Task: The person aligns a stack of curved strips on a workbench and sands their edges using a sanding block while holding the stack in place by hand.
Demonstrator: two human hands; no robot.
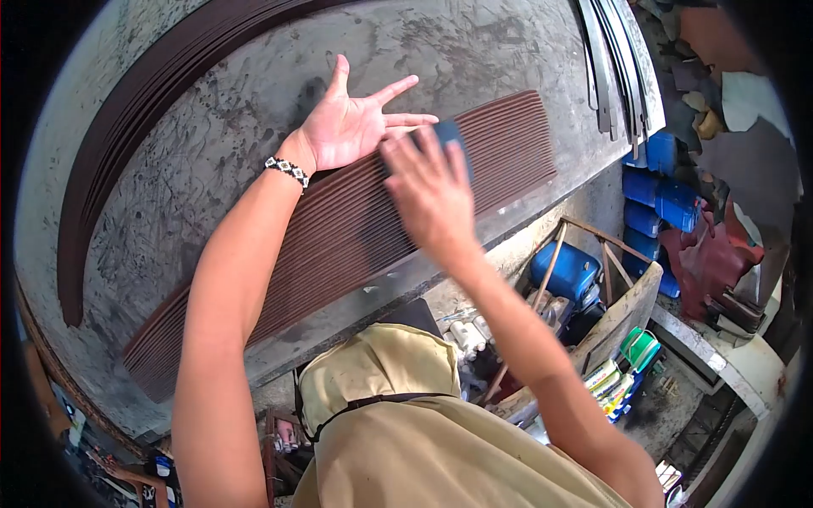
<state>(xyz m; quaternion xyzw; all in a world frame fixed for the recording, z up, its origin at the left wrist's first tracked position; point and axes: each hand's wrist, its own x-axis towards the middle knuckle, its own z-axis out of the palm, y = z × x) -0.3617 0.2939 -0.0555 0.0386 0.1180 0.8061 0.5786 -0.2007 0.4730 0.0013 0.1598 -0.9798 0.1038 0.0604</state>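
Many thin brown strips (339,229) lie side by side as a wide band across the grey work surface (229,110). My left hand (351,125), with a beaded bracelet (286,172) at its wrist, is palm up at the upper edge of the band, fingers spread, holding nothing. Over the middle of the strips, my right hand (429,188) is blurred by motion, its fingers on a dark blue block (455,142) that shows beyond the fingertips.
A curved bundle of dark strips (110,152) runs along the far left edge. More dark strips (611,68) lie at the upper right. Below the surface's near edge are blue containers (566,273), a wooden frame (622,309) and leather pieces (711,254).
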